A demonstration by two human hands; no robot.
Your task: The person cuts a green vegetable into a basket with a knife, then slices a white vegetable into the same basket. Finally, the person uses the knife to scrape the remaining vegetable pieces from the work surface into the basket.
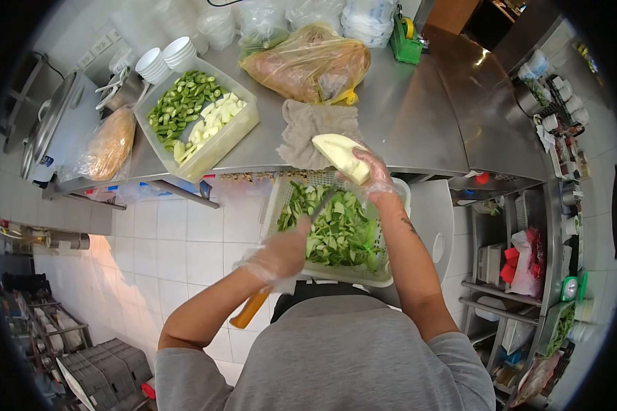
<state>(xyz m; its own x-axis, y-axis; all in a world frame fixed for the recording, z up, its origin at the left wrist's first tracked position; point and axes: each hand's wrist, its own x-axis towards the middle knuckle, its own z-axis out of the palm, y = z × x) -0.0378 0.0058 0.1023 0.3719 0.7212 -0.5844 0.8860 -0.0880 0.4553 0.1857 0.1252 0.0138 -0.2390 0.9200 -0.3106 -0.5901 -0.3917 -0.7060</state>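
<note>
My right hand (373, 171), in a clear plastic glove, is closed around a pale peeled gourd-like vegetable (337, 155). It holds the piece over the far rim of a white perforated basket (399, 236). My gloved left hand (281, 255) grips a knife (252, 307); its orange handle sticks out below the fist, and the dark blade points up over the basket. Chopped leafy greens (329, 229) fill the basket in front of my body. A crumpled beige cloth (307, 130) lies at the counter edge, just beyond the vegetable.
On the steel counter (418, 103), a clear bin (243, 127) holds cut okra (178, 106) and pale chunks (216, 116). Behind the cloth sits a large yellowish bag (308, 65). Stacked white bowls (151, 65) and a green scale (406, 41) stand farther back. Shelves (500, 301) line the right.
</note>
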